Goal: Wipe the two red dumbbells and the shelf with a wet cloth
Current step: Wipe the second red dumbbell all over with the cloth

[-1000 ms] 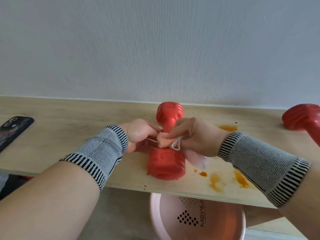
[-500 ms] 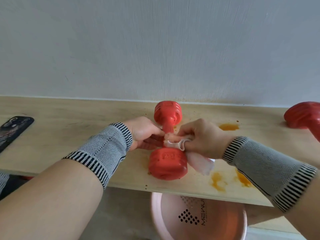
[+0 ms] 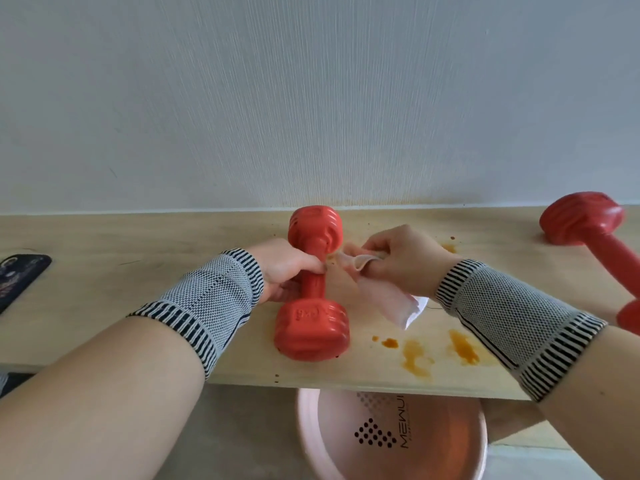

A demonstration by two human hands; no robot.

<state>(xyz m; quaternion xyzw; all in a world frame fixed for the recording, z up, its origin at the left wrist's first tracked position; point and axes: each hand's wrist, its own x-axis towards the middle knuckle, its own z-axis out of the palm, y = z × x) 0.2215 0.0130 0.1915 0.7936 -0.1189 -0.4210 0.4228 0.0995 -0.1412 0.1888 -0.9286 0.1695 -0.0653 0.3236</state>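
A red dumbbell (image 3: 313, 285) lies on the wooden shelf (image 3: 138, 306) at the centre of the view, its bar running from 12 to 6 o'clock, one head near the wall (image 3: 311, 98) and the other close to the shelf's front edge. The left hand (image 3: 289, 271) comes in from 9 o'clock of the bar and its grip is clenched round the bar between the two heads. At 3 o'clock of the bar, just beside the far head, the right hand (image 3: 398, 261) grasps a pale pink cloth (image 3: 381, 292): the fingers are curled round its bunched upper part, while the loose end hangs toward 5 o'clock and lies on the shelf. The cloth's bunched tip is right beside the bar, though contact cannot be told. Both wrists wear grey knitted bands with black-and-white striped edges. Orange stains (image 3: 436, 348) mark the shelf at 4 o'clock of the dumbbell, and a smaller one sits behind the right hand. A second red dumbbell (image 3: 588, 230) lies at the far right, at 2 o'clock, well apart from the first. A dark phone (image 3: 20, 275) lies at the left edge, at 9 o'clock. Below the shelf's front edge, at 6 o'clock, stands a pink basin (image 3: 311, 431) with black printed lettering.
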